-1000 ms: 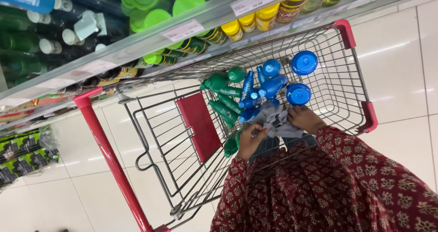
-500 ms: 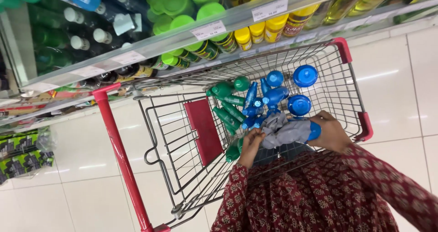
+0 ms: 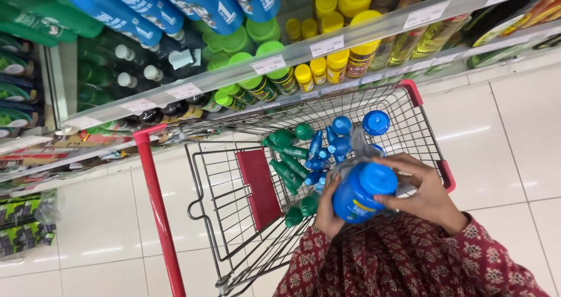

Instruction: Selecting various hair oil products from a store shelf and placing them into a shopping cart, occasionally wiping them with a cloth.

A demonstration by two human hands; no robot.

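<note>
Both hands are gripping a fat blue bottle (image 3: 362, 193), right hand (image 3: 423, 193) wrapping its cap side, left hand (image 3: 328, 215) cupping underneath, cart (image 3: 409, 107) sitting just below.

1. Long sleeves (image 3: 409, 262) of dark maroon cloth, printed all over with small cream and red flower shapes, fill the frame from 5 to 6 o'clock.
2. Left hand (image 3: 327, 215) and right hand (image 3: 429, 194) are bare.

My left hand (image 3: 328, 210) sits mostly behind the blue bottle (image 3: 357, 194) — only fingers show. The grey cloth (image 3: 356, 151) is blurred. My sleeves run off the bottom edge — shelf bottles (image 3: 193, 4) cut off at top.
</note>
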